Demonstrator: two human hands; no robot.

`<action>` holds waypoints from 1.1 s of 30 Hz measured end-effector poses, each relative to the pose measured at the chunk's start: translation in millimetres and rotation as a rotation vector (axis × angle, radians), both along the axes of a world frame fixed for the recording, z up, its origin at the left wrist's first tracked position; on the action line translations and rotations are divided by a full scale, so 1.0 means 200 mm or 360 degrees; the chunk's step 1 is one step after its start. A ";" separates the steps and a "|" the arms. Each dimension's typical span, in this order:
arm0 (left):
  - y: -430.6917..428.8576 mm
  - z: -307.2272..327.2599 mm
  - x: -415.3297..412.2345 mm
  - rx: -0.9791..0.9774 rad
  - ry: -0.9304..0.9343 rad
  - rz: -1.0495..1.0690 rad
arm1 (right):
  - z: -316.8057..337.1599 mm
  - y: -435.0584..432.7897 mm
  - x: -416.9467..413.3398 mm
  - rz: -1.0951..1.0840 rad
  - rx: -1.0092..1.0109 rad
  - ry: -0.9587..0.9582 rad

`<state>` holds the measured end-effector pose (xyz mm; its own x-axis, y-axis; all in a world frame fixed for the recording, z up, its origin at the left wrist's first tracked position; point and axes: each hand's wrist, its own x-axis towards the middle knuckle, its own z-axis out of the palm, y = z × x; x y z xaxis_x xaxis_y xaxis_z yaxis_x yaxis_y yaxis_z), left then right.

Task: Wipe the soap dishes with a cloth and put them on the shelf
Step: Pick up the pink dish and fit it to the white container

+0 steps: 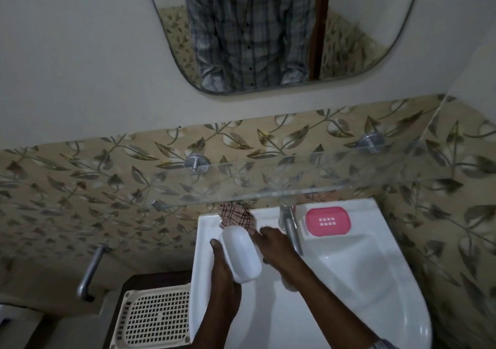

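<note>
Soap dishes first: the white soap dish (242,254), smooth and plain, is gripped in the left hand (224,268) over the sink (349,281), while the right hand (273,244) reaches fingers-out toward the checked cloth (236,215), holding nothing. Wiping looks about to start; next, pinch up that cloth. The pink soap dish (328,221) waits beside the tap (291,227), under the bare glass shelf (268,176).

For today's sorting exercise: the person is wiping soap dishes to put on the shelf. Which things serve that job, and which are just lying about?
Job: white soap dish in left hand; checked cloth by right hand; pink soap dish; glass shelf.

Lying about: tap; cream basket; mirror; towel bar.
</note>
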<state>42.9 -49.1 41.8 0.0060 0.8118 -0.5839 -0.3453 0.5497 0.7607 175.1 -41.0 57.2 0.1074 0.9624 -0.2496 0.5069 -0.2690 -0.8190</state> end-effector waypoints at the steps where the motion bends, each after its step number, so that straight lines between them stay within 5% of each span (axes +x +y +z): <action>1: 0.02 0.02 0.03 -0.0031 -0.0075 0.0025 | 0.00 -0.05 0.02 0.0031 -0.0107 0.0036; 3: 0.05 0.01 0.08 -0.0002 -0.0157 -0.0025 | 0.04 -0.12 0.04 0.0004 0.0008 0.0005; 6: 0.07 -0.03 0.12 0.0053 -0.0167 -0.0104 | 0.04 -0.17 0.23 -0.0542 0.0448 -0.0109; 9: 0.09 -0.03 0.11 -0.0040 -0.0448 -0.0148 | -0.01 -0.16 0.55 -0.1047 0.0367 -0.0420; 15: 0.08 0.04 0.10 -0.0023 -0.0336 -0.0105 | -0.28 -0.05 0.89 0.0021 -0.0167 -0.1192; 18: 0.09 0.03 0.10 -0.0008 -0.0326 -0.0110 | -0.34 0.02 0.92 0.0281 -0.0304 -0.1332; 26: 0.11 0.08 0.09 0.0105 -0.0336 -0.0177 | -0.34 0.04 0.98 0.0329 -0.0226 -0.1341; 33: 0.05 0.28 0.07 0.0144 -0.0263 -0.0360 | -0.05 -0.14 0.98 0.0026 -0.0082 -0.0818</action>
<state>56.4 -39.9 97.6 0.2814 0.8280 -0.4850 -0.3450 0.5590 0.7540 371.9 -68.4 47.2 0.2137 0.9528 -0.2156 0.8449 -0.2911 -0.4489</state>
